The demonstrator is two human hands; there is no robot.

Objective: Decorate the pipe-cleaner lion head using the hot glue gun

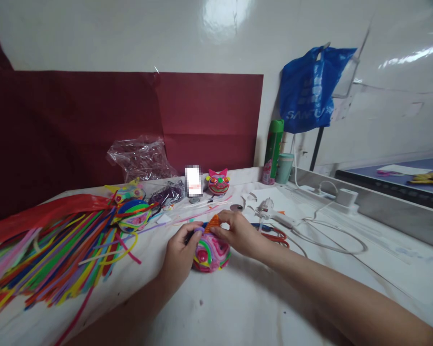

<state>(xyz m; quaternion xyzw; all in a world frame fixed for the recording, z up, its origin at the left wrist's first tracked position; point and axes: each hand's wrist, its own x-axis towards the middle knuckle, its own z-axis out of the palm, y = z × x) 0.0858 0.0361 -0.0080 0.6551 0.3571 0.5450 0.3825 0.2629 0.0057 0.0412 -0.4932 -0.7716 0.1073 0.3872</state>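
A round craft head [211, 259], coiled from pink, green, white and purple pipe cleaners, rests on the white table in front of me. My left hand [180, 250] is closed around its upper left side, thumb beside a purple bit. From the right, my right hand [240, 233] pinches an orange ear-shaped piece [212, 224] at the top of the head. The piece touches the head; whether it is attached I cannot tell. A similar pink head [218, 182] with two pointed ears stands farther back.
Loose pipe cleaners [57, 259] spread over the left, beside other colourful heads [133, 215]. A glue gun [267, 207], its looping white cable [346, 251] and orange-handled pliers [276, 234] lie right. A green can [274, 151] and a cup [284, 168] stand at the back.
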